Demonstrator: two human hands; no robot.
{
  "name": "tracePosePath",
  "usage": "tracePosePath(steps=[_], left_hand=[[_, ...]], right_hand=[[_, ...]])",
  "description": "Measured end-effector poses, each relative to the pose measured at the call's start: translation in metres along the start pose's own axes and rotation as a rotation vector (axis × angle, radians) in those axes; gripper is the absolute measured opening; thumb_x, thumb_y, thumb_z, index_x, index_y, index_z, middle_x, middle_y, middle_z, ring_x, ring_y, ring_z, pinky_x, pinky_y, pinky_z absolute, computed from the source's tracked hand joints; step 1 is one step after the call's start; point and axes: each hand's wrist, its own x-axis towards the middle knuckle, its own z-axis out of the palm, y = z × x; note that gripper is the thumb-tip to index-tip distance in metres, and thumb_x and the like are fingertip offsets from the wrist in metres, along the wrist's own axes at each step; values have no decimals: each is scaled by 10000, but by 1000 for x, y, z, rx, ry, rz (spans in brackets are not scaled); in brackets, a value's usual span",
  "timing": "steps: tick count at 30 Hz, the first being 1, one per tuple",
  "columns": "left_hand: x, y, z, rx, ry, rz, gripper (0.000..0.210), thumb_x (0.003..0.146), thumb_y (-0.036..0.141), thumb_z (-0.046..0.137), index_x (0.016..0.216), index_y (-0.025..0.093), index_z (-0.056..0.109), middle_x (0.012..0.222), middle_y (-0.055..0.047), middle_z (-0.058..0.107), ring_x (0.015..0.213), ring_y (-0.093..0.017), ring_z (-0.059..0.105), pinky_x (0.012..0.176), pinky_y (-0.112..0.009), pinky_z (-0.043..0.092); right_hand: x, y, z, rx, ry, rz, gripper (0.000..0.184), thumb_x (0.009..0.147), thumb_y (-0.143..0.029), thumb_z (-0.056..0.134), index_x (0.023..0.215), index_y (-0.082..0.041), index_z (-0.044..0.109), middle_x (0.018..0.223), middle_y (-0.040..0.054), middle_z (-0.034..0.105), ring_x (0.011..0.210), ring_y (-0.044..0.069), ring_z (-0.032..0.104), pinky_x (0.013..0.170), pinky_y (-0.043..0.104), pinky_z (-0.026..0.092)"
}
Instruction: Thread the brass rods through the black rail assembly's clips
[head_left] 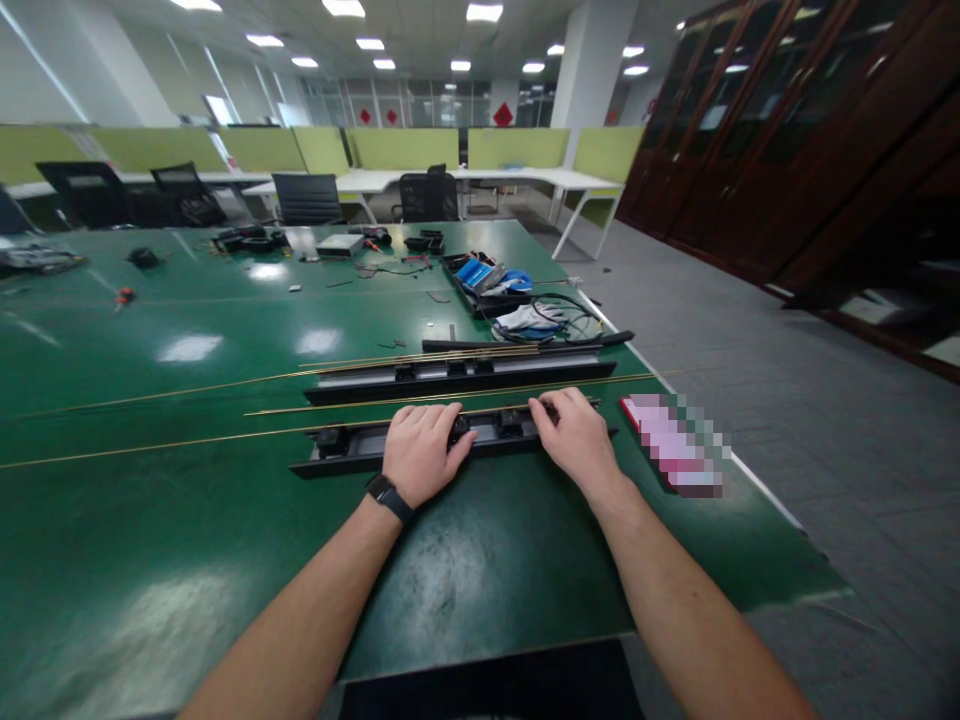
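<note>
A long black channel (pixel 367 462) with a pale inside lies across the table in front of me. Black blocks, such as one block (pixel 511 424), sit inside it. Along its far side runs a thin brass rod (pixel 225 438), stretching well past the channel's left end. My left hand (pixel 424 452) is curled over the rod and the far wall at mid-channel, its thumb beside a block. Near the right end, my right hand (pixel 577 435) pinches at the same far edge; its fingers partly hide the rod there.
Beyond lies a second black channel (pixel 457 384) with more brass rods (pixel 337 405) around it. A black strip (pixel 525 345), gloves (pixel 529 318) and a filled black tray (pixel 480 285) are farther back. A blurred red-edged flat item (pixel 671 445) rests near the table's right edge.
</note>
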Motion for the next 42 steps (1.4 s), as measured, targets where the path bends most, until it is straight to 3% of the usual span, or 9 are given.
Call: tracePosePath(steps=[9, 16, 25, 35, 42], left_hand=[[-1, -1, -1, 8, 3, 2, 422, 1037, 497, 532, 1274, 178, 675, 1144, -117, 773, 1034, -294, 705, 954, -470, 452], [-1, 0, -1, 1, 11, -1, 412, 1038, 496, 532, 1271, 188, 674, 1154, -119, 773, 1037, -297, 709, 958, -467, 448], [-1, 0, 0, 9, 12, 10, 416, 1036, 491, 547, 1267, 168, 672, 1141, -110, 772, 1032, -290, 703, 952, -462, 446], [0, 0, 0, 2, 22, 5, 404, 1031, 487, 555, 1261, 181, 682, 1129, -112, 774, 1026, -294, 708, 950, -460, 451], [0, 0, 0, 3, 33, 16, 405, 1031, 480, 558, 1257, 170, 683, 1125, -115, 774, 1015, -288, 707, 944, -458, 457]], right_hand=[[1, -2, -5, -52, 34, 69, 333, 1023, -460, 519, 1012, -223, 753, 1025, 95, 708, 927, 248, 682, 806, 363, 519], [-1, -4, 0, 23, -27, -11, 341, 1031, -490, 534, 1035, -230, 755, 1057, 85, 717, 950, 238, 694, 852, 362, 532], [3, 2, -7, -59, -5, 110, 329, 1025, -459, 537, 977, -208, 745, 1034, 100, 701, 956, 247, 673, 843, 362, 502], [0, -2, -2, -21, -36, 32, 331, 1031, -481, 545, 1032, -223, 753, 1061, 77, 700, 964, 226, 679, 861, 346, 494], [3, 2, -6, -91, -23, 102, 333, 1033, -464, 530, 1006, -207, 740, 1044, 93, 684, 965, 240, 667, 843, 354, 478]])
